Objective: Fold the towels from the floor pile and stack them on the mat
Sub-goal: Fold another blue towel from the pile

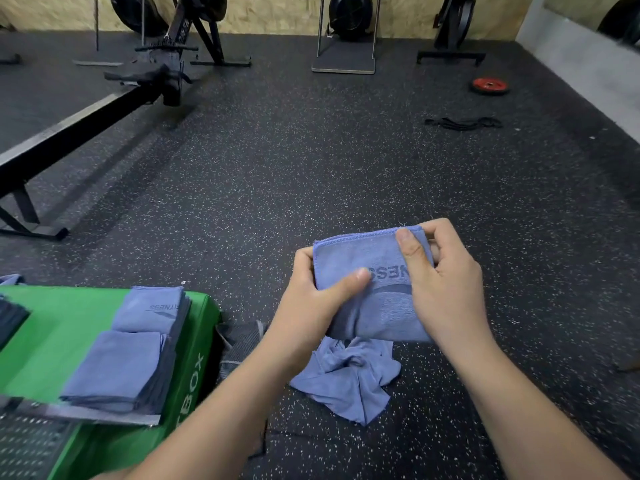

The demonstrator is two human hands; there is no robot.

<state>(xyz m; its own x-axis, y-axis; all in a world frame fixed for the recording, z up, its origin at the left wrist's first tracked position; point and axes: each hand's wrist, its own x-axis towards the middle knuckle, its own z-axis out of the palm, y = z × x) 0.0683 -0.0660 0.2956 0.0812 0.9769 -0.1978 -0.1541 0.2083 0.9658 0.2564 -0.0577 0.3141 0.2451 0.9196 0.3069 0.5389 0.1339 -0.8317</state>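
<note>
- In front of my chest, above the floor, I hold a blue folded towel [346, 254] with both hands.
- My left hand [311, 299] pinches its left edge, thumb on top and the fingers under the cloth.
- My right hand [440, 282] grips the right edge near the far corner, thumb on top and the fingers curled round behind.
- The towel is a small rectangle now. Its stitched hem runs along the far side, and the near part sags a little between my hands.
- To do this fold well, I think I should bring the corners together exactly, keep the hem edges in one line, and press the crease flat with the thumbs before I let go.
- The print on the towel reads "NESS". It is upside down for me, and my thumbs hide the rest.
- Just under my hands, a crumpled blue towel [349, 379] lies on the speckled rubber floor [311, 168]. It is what I can see of the pile.
- A grey cloth [239, 341] lies beside it, against the green mat [62, 327].
- On the mat, to my left, lie two stacks of folded towels [128, 362], one behind the other. The far one shows "ITNESS", also upside down.
- The side of the mat has white letters "BOX". The start of the word I cannot read.
- Farther away stand a rowing machine [86, 112], a red weight plate [490, 85] and black bands [464, 123].
</note>
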